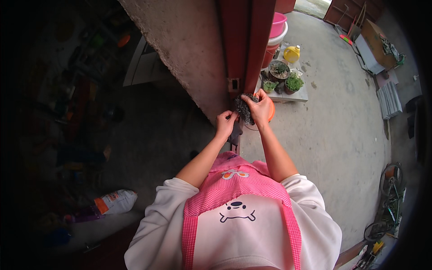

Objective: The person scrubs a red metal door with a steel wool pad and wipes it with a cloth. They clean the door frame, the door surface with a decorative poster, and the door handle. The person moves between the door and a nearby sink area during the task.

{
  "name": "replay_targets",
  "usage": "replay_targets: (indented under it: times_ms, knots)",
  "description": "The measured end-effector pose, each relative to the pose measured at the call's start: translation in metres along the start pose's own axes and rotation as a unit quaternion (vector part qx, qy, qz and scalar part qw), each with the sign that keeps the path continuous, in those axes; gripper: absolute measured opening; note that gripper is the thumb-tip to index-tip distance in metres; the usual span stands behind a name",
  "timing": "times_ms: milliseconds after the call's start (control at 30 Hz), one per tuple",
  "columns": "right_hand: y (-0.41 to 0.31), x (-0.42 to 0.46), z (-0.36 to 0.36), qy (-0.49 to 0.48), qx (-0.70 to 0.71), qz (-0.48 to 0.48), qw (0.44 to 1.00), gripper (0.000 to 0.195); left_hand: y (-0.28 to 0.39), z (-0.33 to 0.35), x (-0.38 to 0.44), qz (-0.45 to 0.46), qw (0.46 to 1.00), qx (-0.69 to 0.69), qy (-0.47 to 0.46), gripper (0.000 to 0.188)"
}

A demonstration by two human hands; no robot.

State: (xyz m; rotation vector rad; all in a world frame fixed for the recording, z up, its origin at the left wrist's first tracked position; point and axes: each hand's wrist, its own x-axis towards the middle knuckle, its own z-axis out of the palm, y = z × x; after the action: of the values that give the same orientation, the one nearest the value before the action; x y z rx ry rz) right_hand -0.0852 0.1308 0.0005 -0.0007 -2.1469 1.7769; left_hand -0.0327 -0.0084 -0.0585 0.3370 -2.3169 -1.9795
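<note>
My right hand [260, 108] grips a dark, curly scouring pad [244, 109], likely steel wool, against the lower part of a red metal door frame [238, 44]. Just left of it, my left hand [226, 125] has its thumb and fingers pinched together on a dark grey cloth [235, 135] that hangs below them. Above both hands, the frame has a rectangular latch hole [233, 84]. Partly hidden behind my right hand is an orange bucket [272, 110] with a thin wire handle.
A rough concrete wall edge [182, 44] adjoins the frame. Beyond stands a low slab [297, 96] with potted plants [293, 83], a yellow jug [292, 54] and stacked buckets [277, 30]. Boxes [374, 44], stacked panels [389, 100] and a bicycle [390, 182] line the right wall. A sack [118, 201] lies left.
</note>
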Motion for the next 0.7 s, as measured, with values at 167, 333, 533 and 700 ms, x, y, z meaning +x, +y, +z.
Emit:
replay_targets:
  times_ms: [167,333,533,700]
  knots:
    - [-0.021,0.008,-0.018,-0.019,-0.023,-0.033,0.999,0.056,0.043,-0.024,-0.009,-0.058,0.995,-0.072,0.037,0.058]
    - [-0.01,0.002,-0.074,-0.034,0.086,0.023,0.995,0.05,0.179,-0.037,-0.031,0.215,0.958,-0.188,0.032,0.05]
    - [-0.028,0.011,-0.12,0.013,0.116,-0.022,0.993,0.048,0.358,-0.014,0.032,0.767,0.612,0.08,0.174,0.052]
    - [-0.035,0.005,-0.14,0.017,0.113,-0.018,0.993,0.05,0.313,0.027,0.047,0.769,0.525,0.291,0.221,0.04]
